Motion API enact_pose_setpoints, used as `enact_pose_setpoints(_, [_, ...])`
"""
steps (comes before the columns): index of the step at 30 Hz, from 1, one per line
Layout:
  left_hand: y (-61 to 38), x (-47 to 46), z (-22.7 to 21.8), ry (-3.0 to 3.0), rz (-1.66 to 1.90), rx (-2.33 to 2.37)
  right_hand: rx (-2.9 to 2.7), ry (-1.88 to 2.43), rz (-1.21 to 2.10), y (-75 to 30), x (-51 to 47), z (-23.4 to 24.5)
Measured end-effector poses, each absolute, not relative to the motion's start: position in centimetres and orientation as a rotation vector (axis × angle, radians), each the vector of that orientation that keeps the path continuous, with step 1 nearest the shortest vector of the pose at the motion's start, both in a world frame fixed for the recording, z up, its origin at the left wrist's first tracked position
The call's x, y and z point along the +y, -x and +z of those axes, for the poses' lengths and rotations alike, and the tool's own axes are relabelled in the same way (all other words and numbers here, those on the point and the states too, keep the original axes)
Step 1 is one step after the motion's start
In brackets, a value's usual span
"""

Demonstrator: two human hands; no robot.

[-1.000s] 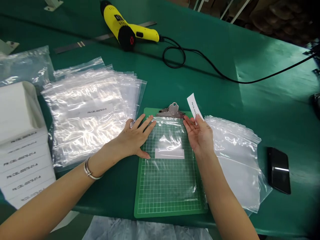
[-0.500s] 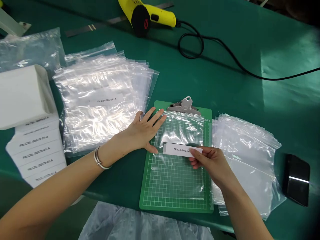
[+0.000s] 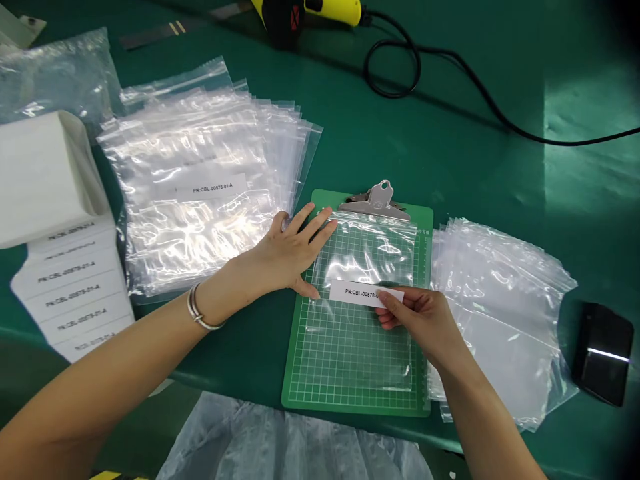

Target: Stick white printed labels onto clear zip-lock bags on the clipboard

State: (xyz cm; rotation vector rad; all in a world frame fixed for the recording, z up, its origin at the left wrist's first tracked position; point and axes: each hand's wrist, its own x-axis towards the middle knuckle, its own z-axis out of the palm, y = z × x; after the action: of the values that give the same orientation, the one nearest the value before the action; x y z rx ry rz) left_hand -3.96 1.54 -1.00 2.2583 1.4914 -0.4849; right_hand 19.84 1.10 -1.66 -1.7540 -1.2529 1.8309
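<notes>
A clear zip bag lies on a green gridded clipboard, its top edge under the metal clip. My left hand rests flat with fingers spread on the bag's left edge. My right hand pinches the right end of a white printed label and holds it on the middle of the bag.
A stack of labelled bags lies to the left, a pile of plain bags to the right. A strip of white labels and a white block sit far left. A yellow heat gun with black cord is behind; a black phone lies right.
My right hand brought the label down from beside the clip onto the middle of the bag. My left hand stayed flat on the bag's left edge. The view tilted downward.
</notes>
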Motion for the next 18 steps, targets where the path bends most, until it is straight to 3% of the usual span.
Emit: enact_pose_setpoints(18, [3.93,1.45,-0.94,-2.256,-0.469,1.495,-1.294,1.782,1.806,-19.75,0.99,-1.68])
